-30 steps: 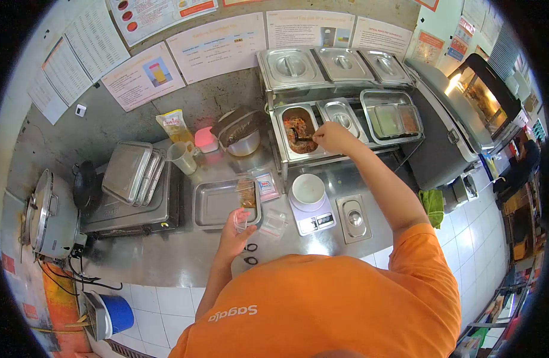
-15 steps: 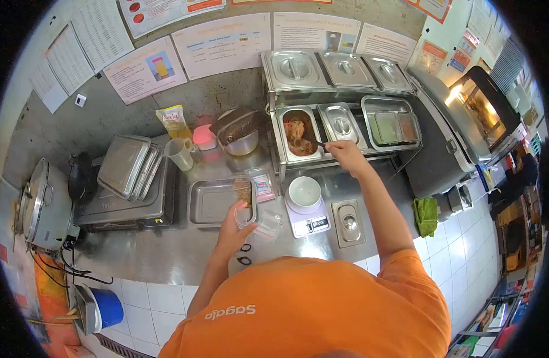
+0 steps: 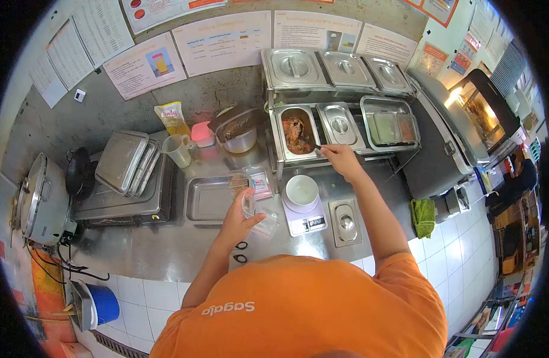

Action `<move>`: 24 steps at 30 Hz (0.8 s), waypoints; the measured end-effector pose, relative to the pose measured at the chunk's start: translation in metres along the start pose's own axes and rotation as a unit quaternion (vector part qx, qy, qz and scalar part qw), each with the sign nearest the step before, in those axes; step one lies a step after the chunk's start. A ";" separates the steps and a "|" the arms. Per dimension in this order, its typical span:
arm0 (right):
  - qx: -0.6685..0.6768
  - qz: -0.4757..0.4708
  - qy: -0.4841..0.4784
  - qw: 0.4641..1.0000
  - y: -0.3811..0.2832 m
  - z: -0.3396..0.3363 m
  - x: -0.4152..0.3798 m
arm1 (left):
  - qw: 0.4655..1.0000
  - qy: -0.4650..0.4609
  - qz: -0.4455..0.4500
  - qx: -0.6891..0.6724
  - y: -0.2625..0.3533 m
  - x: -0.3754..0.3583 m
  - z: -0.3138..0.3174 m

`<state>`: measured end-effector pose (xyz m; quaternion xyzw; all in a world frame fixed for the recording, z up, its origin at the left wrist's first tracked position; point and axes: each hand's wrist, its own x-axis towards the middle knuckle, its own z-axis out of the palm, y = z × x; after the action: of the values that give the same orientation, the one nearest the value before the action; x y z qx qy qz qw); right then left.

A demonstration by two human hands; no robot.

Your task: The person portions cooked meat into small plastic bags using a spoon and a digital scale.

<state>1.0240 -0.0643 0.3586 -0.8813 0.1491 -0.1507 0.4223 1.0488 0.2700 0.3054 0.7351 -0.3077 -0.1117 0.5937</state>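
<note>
My right hand (image 3: pixel 340 160) is closed around the dark handle of a serving utensil (image 3: pixel 317 147). Its far end is down in a steel food pan (image 3: pixel 284 132) of reddish-brown cooked food (image 3: pixel 296 136), and its head is hidden there. Over the counter, my left hand (image 3: pixel 234 219) is wrapped round a small clear plastic cup (image 3: pixel 249 206). Beside that hand lie clear plastic bags (image 3: pixel 268 225) and a pink-and-white packet (image 3: pixel 259 184). A white bowl (image 3: pixel 302 191) rests on a digital scale (image 3: pixel 306 224) between my two arms.
A steel lid (image 3: pixel 345 224) lies right of the scale. An empty-looking steel tray (image 3: pixel 194 218) sits left of my left hand. Farther back are a jug (image 3: pixel 178 151), an oil pouch (image 3: pixel 174 117) and a large bowl (image 3: pixel 241 142). Covered pans (image 3: pixel 340 124) fill the rack.
The pale, lifted food in the pan now lies lower and darker. My right hand has shifted slightly left with the utensil. My left hand has turned a little around the cup.
</note>
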 end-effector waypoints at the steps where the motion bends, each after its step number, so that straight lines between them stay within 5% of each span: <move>1: 0.043 0.051 -0.021 0.998 -0.001 -0.001 0.002 | 1.000 -0.001 0.001 0.009 0.001 -0.001 0.000; 3: 0.084 0.103 -0.045 0.990 -0.003 -0.002 0.004 | 1.000 -0.001 0.000 0.016 0.005 -0.002 -0.001; 9: -0.132 0.008 -0.041 0.990 -0.019 -0.007 0.028 | 1.000 -0.012 -0.013 0.019 0.008 -0.002 -0.003; 11: -0.271 -0.107 -0.038 0.956 -0.015 -0.002 0.043 | 0.999 -0.014 -0.014 0.026 0.005 -0.002 -0.003; 14: -0.370 -0.061 -0.091 0.922 -0.023 0.002 0.055 | 1.000 -0.015 -0.018 0.004 0.006 -0.004 -0.005; 18: -0.342 -0.118 -0.166 0.917 -0.040 -0.008 0.060 | 0.999 0.003 -0.035 -0.016 -0.003 -0.010 -0.009; 20: -0.207 -0.012 -0.187 0.960 -0.049 -0.015 0.056 | 0.999 0.003 -0.043 -0.002 -0.004 -0.012 -0.009; 24: -0.067 -0.002 -0.162 0.985 -0.022 -0.025 0.055 | 0.998 0.004 -0.056 0.002 0.000 -0.012 -0.009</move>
<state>1.0676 -0.0899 0.3990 -0.9206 0.0867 0.0036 0.3808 1.0436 0.2843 0.3052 0.7527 -0.2642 -0.1411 0.5863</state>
